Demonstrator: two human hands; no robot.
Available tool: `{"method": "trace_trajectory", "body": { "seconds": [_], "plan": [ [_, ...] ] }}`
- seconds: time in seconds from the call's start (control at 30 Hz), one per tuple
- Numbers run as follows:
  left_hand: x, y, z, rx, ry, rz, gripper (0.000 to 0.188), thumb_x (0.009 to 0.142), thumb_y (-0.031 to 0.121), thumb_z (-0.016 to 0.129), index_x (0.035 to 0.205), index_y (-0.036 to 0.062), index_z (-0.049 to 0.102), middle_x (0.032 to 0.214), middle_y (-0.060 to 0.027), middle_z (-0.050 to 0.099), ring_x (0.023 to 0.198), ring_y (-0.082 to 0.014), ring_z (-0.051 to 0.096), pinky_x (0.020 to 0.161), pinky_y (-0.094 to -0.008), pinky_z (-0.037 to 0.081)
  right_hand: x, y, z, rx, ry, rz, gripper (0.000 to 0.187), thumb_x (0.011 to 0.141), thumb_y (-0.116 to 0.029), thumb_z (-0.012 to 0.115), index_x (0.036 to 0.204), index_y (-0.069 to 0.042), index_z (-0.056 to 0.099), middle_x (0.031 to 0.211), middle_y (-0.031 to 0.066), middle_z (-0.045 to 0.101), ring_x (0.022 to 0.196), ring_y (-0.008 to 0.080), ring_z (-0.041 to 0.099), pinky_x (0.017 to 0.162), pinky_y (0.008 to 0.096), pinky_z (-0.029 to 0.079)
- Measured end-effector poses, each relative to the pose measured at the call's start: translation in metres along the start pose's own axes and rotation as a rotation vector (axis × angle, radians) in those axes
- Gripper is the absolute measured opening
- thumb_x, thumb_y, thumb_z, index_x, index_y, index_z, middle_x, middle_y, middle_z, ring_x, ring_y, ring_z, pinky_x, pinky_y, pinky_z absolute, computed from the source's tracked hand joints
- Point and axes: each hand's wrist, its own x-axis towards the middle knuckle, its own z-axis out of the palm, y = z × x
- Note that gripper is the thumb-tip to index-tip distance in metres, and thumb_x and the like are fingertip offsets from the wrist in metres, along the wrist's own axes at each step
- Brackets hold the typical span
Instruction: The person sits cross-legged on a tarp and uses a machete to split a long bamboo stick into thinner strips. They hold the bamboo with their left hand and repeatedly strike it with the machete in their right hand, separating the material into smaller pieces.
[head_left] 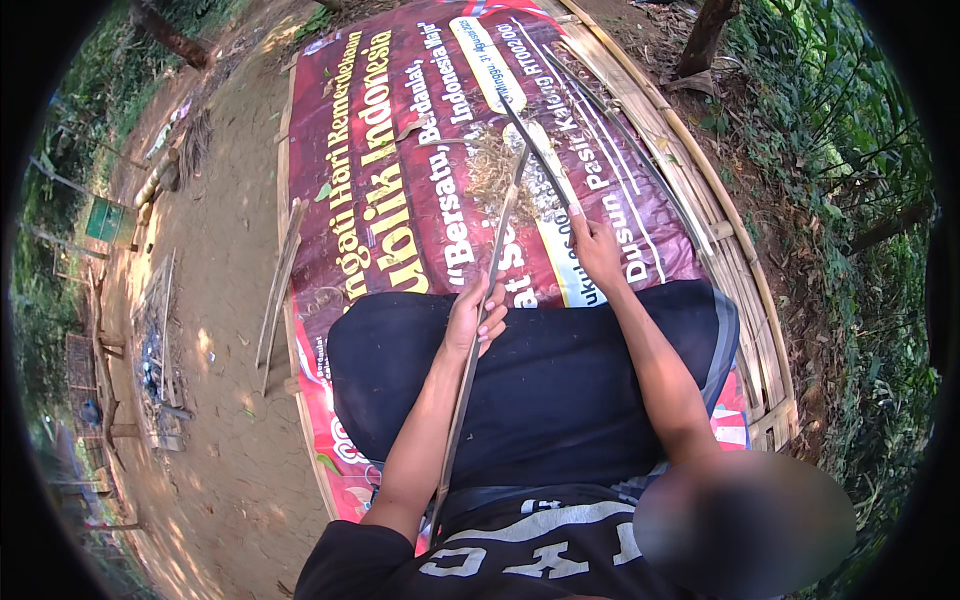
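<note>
My left hand [472,312] is wrapped round a long, thin bamboo strip [466,385], which runs from beside my body up to the middle of the banner. In my right hand [596,248] is a knife with a long, narrow, dark blade [538,150], pointing away and to the left. Near its far end the strip meets the blade, the two crossing at a slant. Most of the knife's handle is hidden by my fingers. Pale curled shavings [490,180] lie in a loose heap under the crossing. Dark cloth [530,380] covers my lap.
A red printed banner [345,190] covers a low bamboo platform, whose slatted edge [735,255] shows on the right. Loose bamboo sticks [280,290] lean at its left edge. Bare dirt ground [225,330] lies to the left, and green plants [850,200] grow on the right.
</note>
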Motion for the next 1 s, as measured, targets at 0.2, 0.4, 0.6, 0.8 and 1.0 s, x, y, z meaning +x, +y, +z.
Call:
{"method": "trace_trajectory", "body": {
  "seconds": [0.2,0.4,0.6,0.8,1.0],
  "plan": [
    [0.008,0.002,-0.004,0.396,0.153,0.044,0.04,0.109,0.035,0.042,0.125,0.0001,0.055,0.088,-0.0054,0.061,0.052,-0.007,0.05,0.042,-0.022,0.041,0.004,0.008,0.006,0.016,-0.062,-0.023,0.07,0.1,-0.057,0.05,0.071,0.006,0.063,0.055,0.0121,0.052,0.053,0.0195,0.051,0.055,0.0384,0.04],
    [0.009,0.008,-0.006,0.588,0.15,-0.027,0.045,0.108,0.038,0.046,0.123,-0.0032,0.057,0.088,-0.0081,0.066,0.067,-0.0121,0.063,0.062,-0.025,0.055,0.004,0.007,0.007,0.083,-0.086,0.024,0.071,0.099,-0.058,0.051,0.066,0.004,0.061,0.05,0.0072,0.05,0.05,0.0159,0.05,0.053,0.0367,0.04],
    [-0.031,0.033,-0.003,0.935,0.009,-0.385,0.042,0.106,0.032,0.053,0.117,-0.008,0.056,0.097,-0.018,0.072,0.086,-0.0201,0.072,0.073,-0.0306,0.058,0.005,0.008,0.003,0.045,-0.083,0.015,0.067,0.102,-0.055,0.05,0.065,0.001,0.058,0.053,0.002,0.048,0.049,0.0094,0.047,0.048,0.0296,0.035],
    [-0.061,0.021,-0.002,1.03,0.068,-0.248,0.034,0.107,0.028,0.048,0.112,-0.0035,0.061,0.083,-0.0083,0.068,0.068,-0.0126,0.066,0.059,-0.0266,0.054,0.002,0.0,0.007,0.002,-0.09,-0.013,0.074,0.099,-0.059,0.049,0.07,0.007,0.063,0.053,0.0114,0.052,0.053,0.0211,0.054,0.056,0.0395,0.042],
    [-0.044,0.013,0.024,0.694,0.316,0.045,0.04,0.11,0.036,0.037,0.119,0.0035,0.058,0.072,0.0011,0.052,0.054,-0.0053,0.05,0.046,-0.0195,0.042,-0.012,-0.008,0.01,-0.037,-0.164,-0.227,0.06,0.099,-0.045,0.058,0.073,0.009,0.06,0.054,0.018,0.044,0.052,0.0224,0.039,0.054,0.0407,0.037]
  ]
}}
